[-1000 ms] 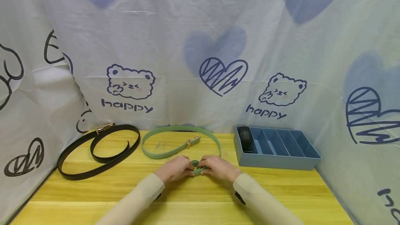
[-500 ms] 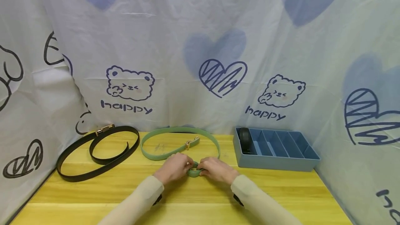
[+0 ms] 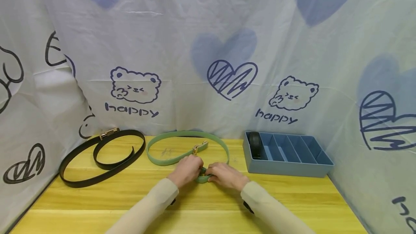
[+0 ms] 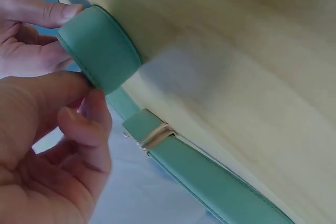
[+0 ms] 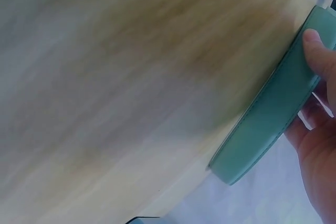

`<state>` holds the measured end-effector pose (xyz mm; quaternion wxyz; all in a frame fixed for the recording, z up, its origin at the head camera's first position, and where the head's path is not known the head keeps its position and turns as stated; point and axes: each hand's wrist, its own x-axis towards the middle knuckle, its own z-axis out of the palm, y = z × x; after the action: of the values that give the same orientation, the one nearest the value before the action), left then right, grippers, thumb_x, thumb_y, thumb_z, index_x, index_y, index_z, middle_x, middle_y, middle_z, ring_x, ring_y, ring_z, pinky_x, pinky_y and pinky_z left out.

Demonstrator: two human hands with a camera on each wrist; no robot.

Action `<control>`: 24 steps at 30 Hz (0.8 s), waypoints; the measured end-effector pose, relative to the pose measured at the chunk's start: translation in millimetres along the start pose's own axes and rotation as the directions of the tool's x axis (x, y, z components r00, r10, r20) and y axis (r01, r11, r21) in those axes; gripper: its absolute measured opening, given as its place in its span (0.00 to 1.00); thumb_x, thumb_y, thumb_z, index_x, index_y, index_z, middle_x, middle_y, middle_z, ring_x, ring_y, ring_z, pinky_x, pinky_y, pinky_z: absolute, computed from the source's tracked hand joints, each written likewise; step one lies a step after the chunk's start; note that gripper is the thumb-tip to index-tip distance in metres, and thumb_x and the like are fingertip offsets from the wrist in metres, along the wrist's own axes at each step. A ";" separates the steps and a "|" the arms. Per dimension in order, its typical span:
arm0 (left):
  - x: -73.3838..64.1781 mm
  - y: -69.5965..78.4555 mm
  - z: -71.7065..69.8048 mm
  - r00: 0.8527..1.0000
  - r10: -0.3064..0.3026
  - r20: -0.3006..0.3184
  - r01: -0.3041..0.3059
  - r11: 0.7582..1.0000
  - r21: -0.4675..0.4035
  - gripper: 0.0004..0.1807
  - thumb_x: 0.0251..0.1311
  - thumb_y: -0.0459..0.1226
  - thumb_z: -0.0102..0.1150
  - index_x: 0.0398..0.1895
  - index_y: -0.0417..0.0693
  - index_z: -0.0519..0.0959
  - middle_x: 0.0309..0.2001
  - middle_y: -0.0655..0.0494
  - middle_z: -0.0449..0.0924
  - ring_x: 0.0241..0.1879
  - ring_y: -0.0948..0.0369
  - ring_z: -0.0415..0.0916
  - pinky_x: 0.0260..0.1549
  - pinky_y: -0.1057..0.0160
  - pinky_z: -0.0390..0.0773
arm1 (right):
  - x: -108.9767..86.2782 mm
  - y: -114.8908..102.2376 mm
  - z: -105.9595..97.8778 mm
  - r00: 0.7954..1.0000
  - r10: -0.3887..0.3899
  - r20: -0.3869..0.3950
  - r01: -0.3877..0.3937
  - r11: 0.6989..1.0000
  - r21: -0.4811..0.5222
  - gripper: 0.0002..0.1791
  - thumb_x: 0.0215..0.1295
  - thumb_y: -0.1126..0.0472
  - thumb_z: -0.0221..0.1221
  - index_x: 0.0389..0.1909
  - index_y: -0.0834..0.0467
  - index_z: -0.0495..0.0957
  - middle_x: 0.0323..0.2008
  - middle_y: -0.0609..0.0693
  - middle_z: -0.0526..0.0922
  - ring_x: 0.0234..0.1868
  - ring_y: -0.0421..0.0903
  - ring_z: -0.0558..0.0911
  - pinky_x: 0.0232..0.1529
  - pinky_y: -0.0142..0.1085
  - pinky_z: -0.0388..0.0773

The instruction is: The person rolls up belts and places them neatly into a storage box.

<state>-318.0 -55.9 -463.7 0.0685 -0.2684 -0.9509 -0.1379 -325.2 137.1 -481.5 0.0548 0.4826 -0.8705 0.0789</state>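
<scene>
A light green belt lies in a wide loop on the wooden table, its near end wound into a small coil. My left hand pinches the coil's edge from the left, and the left wrist view shows thumb and finger at the strap. From the other side my right hand grips the coil, its thumb flat on the outer face and the fingers behind. The gold buckle of the belt lies just beyond my left hand.
A black belt with a gold buckle lies in loose loops at the left. At the back right stands a blue divided box, a rolled black belt in its left compartment. A printed curtain closes off the back and sides.
My left hand has moved slightly forward and to the right, over the coil's far left side. The right hand keeps its place, and less of the coil's opening shows.
</scene>
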 end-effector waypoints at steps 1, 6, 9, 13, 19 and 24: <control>1.2 1.4 0.0 1.000 -0.007 0.005 0.007 1.000 0.017 0.18 0.62 0.28 0.57 0.14 0.51 0.76 0.18 0.58 0.73 0.18 0.65 0.64 0.20 0.66 0.68 | -0.3 0.1 0.5 1.000 -0.002 -0.007 0.002 1.000 0.000 0.04 0.66 0.58 0.63 0.38 0.52 0.83 0.32 0.43 0.80 0.33 0.34 0.77 0.37 0.26 0.74; 4.7 11.1 0.1 0.996 -0.073 0.053 0.068 0.993 0.099 0.16 0.63 0.27 0.57 0.18 0.49 0.75 0.23 0.53 0.74 0.22 0.60 0.71 0.22 0.60 0.74 | -0.6 -0.3 2.5 1.000 0.020 0.002 -0.020 1.000 0.000 0.04 0.67 0.58 0.62 0.40 0.50 0.84 0.34 0.42 0.80 0.35 0.34 0.78 0.40 0.26 0.75; 6.0 12.0 3.2 0.997 -0.066 0.048 0.061 0.993 0.101 0.16 0.62 0.27 0.58 0.18 0.50 0.76 0.25 0.53 0.74 0.24 0.60 0.71 0.23 0.60 0.74 | -0.9 -0.6 2.2 1.000 0.027 0.014 -0.027 1.000 0.016 0.05 0.67 0.58 0.61 0.40 0.50 0.83 0.35 0.42 0.80 0.36 0.34 0.78 0.40 0.25 0.75; 9.4 8.6 5.1 0.999 -0.016 0.044 0.013 0.997 0.075 0.21 0.62 0.26 0.58 0.12 0.52 0.74 0.19 0.57 0.72 0.20 0.64 0.61 0.20 0.64 0.66 | -2.3 1.8 0.7 1.000 0.003 -0.002 -0.003 0.998 0.066 0.05 0.66 0.60 0.62 0.41 0.52 0.84 0.37 0.43 0.83 0.37 0.36 0.80 0.41 0.27 0.77; 12.4 3.6 -0.3 0.990 0.101 0.103 -0.116 0.983 0.145 0.13 0.61 0.32 0.63 0.20 0.54 0.84 0.21 0.62 0.81 0.19 0.67 0.68 0.22 0.66 0.73 | -6.1 4.5 -4.2 1.000 0.019 0.010 -0.021 0.990 0.142 0.13 0.65 0.63 0.62 0.50 0.53 0.83 0.45 0.46 0.86 0.44 0.39 0.83 0.48 0.32 0.79; 11.4 -2.2 -6.0 0.976 0.145 0.159 -0.175 0.965 0.194 0.08 0.61 0.33 0.64 0.28 0.55 0.87 0.26 0.63 0.83 0.22 0.67 0.72 0.27 0.66 0.76 | -15.6 8.2 -8.7 0.995 0.088 0.046 -0.095 0.981 0.168 0.24 0.66 0.62 0.62 0.64 0.52 0.74 0.50 0.47 0.86 0.45 0.39 0.83 0.49 0.34 0.79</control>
<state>-328.4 -53.9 -456.2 0.0383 -0.3452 -0.9377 -0.0127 -323.8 156.0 -476.3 -0.0069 0.4464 -0.8829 0.1459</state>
